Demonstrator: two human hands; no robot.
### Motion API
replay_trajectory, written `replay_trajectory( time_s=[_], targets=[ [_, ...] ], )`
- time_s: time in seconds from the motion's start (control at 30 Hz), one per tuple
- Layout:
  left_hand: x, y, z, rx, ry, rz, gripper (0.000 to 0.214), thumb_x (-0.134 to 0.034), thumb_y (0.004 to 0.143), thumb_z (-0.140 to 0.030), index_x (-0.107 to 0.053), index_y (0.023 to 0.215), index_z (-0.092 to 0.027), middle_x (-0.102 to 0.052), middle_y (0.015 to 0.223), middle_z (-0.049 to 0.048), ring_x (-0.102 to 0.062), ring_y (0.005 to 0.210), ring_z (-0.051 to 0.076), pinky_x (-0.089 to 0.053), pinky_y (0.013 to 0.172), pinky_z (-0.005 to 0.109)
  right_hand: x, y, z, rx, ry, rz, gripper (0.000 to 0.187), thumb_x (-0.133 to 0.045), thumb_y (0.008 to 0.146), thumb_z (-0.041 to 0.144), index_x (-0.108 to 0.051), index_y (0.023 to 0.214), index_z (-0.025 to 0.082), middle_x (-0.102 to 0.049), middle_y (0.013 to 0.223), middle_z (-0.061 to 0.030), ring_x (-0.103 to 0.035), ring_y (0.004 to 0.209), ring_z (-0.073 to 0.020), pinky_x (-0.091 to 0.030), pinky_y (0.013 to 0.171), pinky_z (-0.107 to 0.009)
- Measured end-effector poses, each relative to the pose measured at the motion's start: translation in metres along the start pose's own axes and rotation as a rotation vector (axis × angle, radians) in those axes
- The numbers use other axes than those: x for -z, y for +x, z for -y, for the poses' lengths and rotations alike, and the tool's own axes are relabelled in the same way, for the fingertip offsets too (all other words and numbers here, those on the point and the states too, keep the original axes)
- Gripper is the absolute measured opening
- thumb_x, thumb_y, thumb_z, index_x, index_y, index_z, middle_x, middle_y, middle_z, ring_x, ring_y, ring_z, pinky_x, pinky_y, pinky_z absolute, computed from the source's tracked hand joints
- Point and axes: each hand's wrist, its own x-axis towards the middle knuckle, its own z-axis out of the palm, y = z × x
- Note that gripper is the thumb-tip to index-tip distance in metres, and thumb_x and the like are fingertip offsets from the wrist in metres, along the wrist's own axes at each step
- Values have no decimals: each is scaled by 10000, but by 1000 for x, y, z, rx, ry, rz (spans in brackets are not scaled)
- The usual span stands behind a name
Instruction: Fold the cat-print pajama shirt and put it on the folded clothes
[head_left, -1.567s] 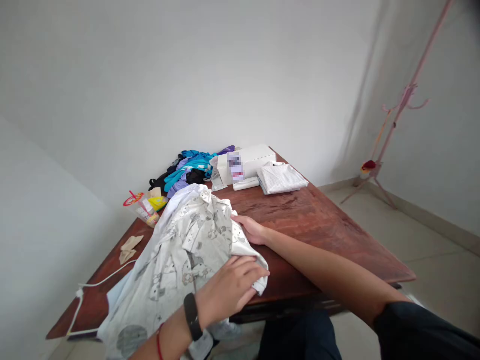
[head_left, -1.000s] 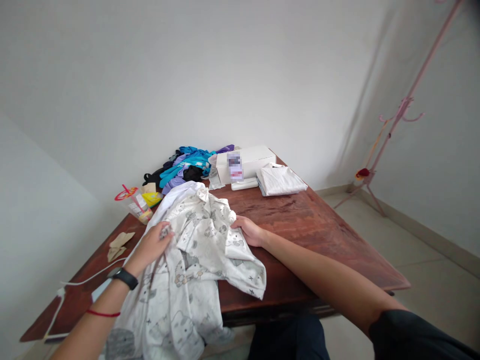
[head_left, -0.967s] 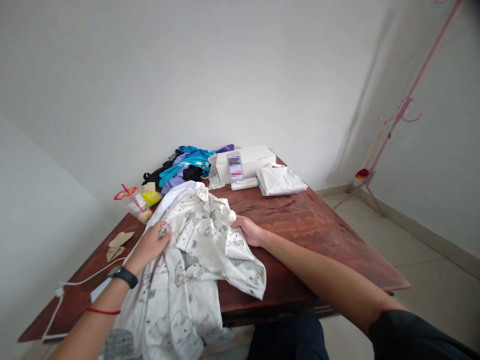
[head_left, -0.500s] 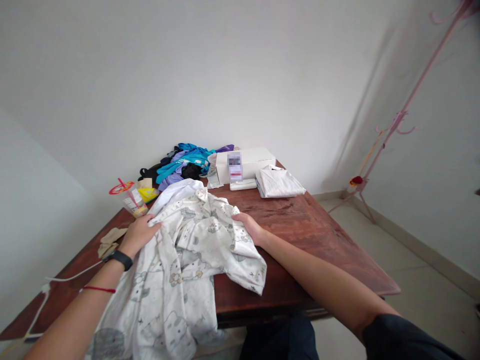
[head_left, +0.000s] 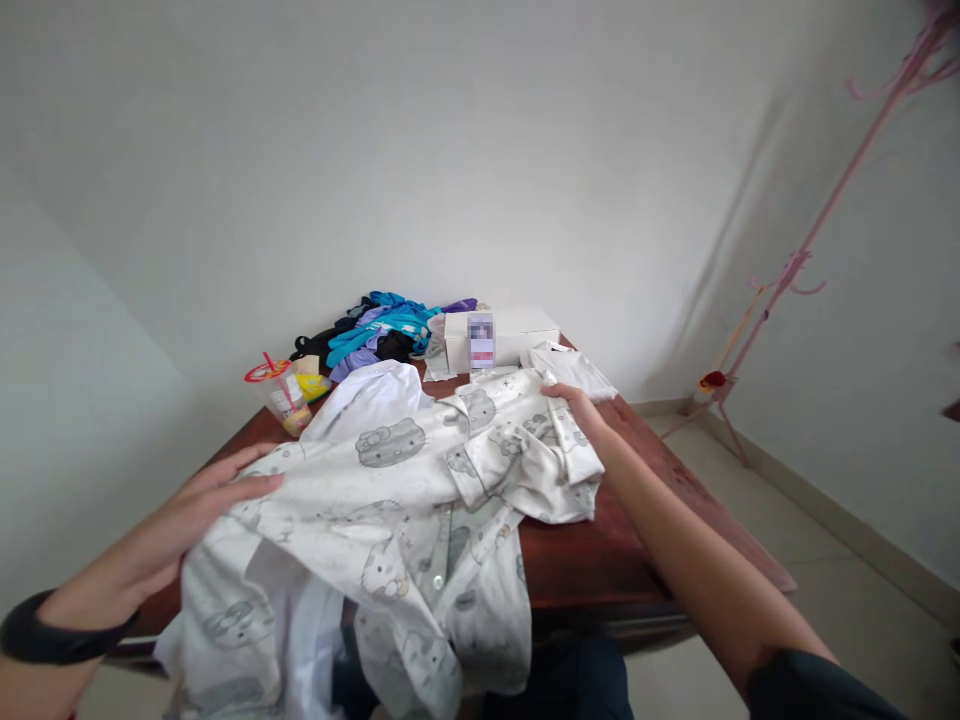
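A white pajama shirt [head_left: 390, 480] with grey cat prints is stretched between my two hands. Its lower part hangs over the front edge of the dark red wooden table [head_left: 570, 560], and a button shows on it. My left hand [head_left: 202, 505] grips the shirt at the left, thumb on top, its other fingertips partly hidden by cloth. At the shirt's right end, my right hand [head_left: 581, 405] pinches the fabric. Beneath and behind it lies a plain white garment [head_left: 367, 395], partly covered.
At the back stand a white box [head_left: 517, 335] and a heap of blue, purple and black clothes [head_left: 382, 325]. A folded white garment [head_left: 577, 372] lies right of the box. A plastic cup [head_left: 285, 395] with a straw stands left. A pink coat rack [head_left: 840, 190] is on the right.
My right hand has moved right and a little away from me, and my left hand has moved left and nearer. The pajama shirt has gone from bunched to spread wide between them.
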Motion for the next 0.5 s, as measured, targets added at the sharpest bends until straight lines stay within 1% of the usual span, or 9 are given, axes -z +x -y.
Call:
replay_trajectory(
  time_s=[0.07, 0.1, 0.17, 0.23, 0.3, 0.33, 0.4, 0.47, 0.5],
  targets=[
    [-1, -6, 11, -37, 6, 113, 804, -762, 740, -612, -521, 1413, -245, -673, 1326, 80, -681, 1126, 280, -579, 921, 359, 17, -17, 13, 25, -97, 29, 315, -637, 744, 248, -674, 1027, 115, -737, 717, -87, -694, 604, -258, -591, 616, -380],
    [-2, -7, 16, -93, 69, 144, 764, -758, 739, -620, -567, 1374, -240, -655, 1357, 73, -651, 1178, 288, -545, 980, 358, 27, -25, 19, 69, -163, 72, 366, -645, 729, 246, -670, 1076, 131, -753, 782, -86, -711, 661, -268, -596, 660, -392],
    [-8, -8, 27, -188, 209, 239, 690, -751, 734, -627, -649, 1289, -229, -638, 1384, 61, -589, 1264, 304, -468, 1073, 348, 49, -39, 28, 143, -298, 125, 438, -668, 688, 236, -664, 1120, 162, -765, 849, -72, -720, 715, -275, -589, 690, -396],
    [-19, -7, 36, -227, 318, 403, 631, -735, 752, -613, -684, 1262, -245, -649, 1371, 44, -568, 1290, 300, -437, 1092, 317, 70, -50, 32, 146, -413, 143, 449, -686, 651, 227, -679, 1095, 160, -764, 834, -68, -712, 690, -263, -573, 662, -369],
    [-34, -7, 41, -227, 419, 560, 602, -707, 782, -594, -679, 1287, -269, -700, 1275, 38, -635, 1184, 286, -486, 1006, 295, 89, -58, 31, 79, -526, 184, 398, -700, 634, 232, -706, 1021, 137, -762, 817, -77, -703, 679, -251, -560, 654, -348],
    [-43, -6, 43, -224, 467, 602, 599, -684, 796, -590, -671, 1301, -269, -730, 1189, 40, -673, 1089, 277, -509, 937, 294, 96, -61, 28, 47, -585, 211, 360, -708, 645, 252, -718, 983, 129, -762, 828, -85, -702, 697, -249, -558, 669, -345],
    [-66, -4, 44, -217, 529, 611, 621, -614, 832, -604, -638, 1335, -240, -750, 1004, 42, -697, 923, 260, -513, 826, 302, 105, -64, 21, 24, -711, 256, 322, -715, 717, 340, -736, 956, 125, -765, 904, -100, -701, 790, -254, -558, 741, -353],
    [-92, 0, 44, -215, 534, 580, 663, -544, 855, -633, -609, 1347, -191, -738, 919, 51, -689, 867, 259, -492, 787, 316, 108, -63, 14, 104, -843, 230, 366, -681, 802, 473, -747, 928, 136, -756, 916, -103, -680, 838, -252, -547, 763, -348],
    [-106, 3, 43, -220, 527, 567, 686, -525, 856, -645, -600, 1341, -165, -734, 914, 63, -684, 862, 264, -483, 779, 325, 107, -61, 12, 165, -919, 189, 407, -657, 824, 536, -746, 880, 143, -744, 858, -97, -664, 809, -243, -538, 729, -336]
  ],
)
